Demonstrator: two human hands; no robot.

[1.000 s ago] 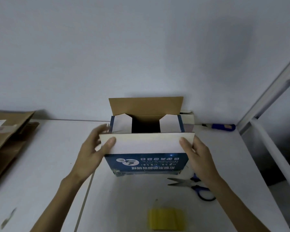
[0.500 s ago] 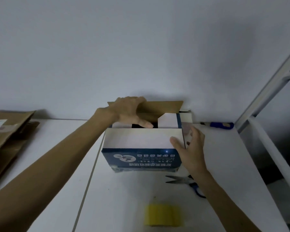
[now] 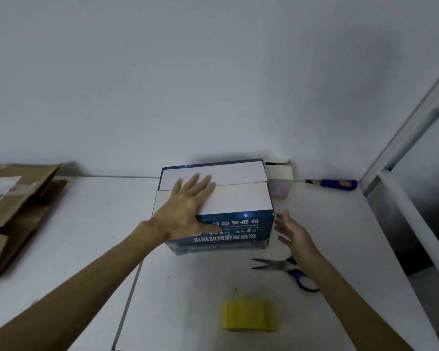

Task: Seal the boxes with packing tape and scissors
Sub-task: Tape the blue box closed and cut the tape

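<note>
A blue and white cardboard box [image 3: 241, 198] stands on the white table [image 3: 86, 236], both top flaps folded down and meeting along a middle seam. My left hand [image 3: 185, 211] lies flat with spread fingers on the near flap, its thumb over the blue front face. My right hand [image 3: 293, 233] hovers with straight fingers just right of the box's front corner, holding nothing. Blue-handled scissors [image 3: 287, 271] lie on the table below that hand. A yellow roll of packing tape [image 3: 249, 316] sits near the front edge.
Flattened brown cardboard boxes [image 3: 13, 206] lie at the left. A small pale box [image 3: 279, 179] stands behind the blue box's right corner by the wall. A blue-handled utility knife [image 3: 335, 184] lies at the back right. A white metal frame [image 3: 403, 193] borders the table's right side.
The back flap has come down and the box top is now closed. My left hand moved from the back flap to press flat on top. My right hand let go of the side.
</note>
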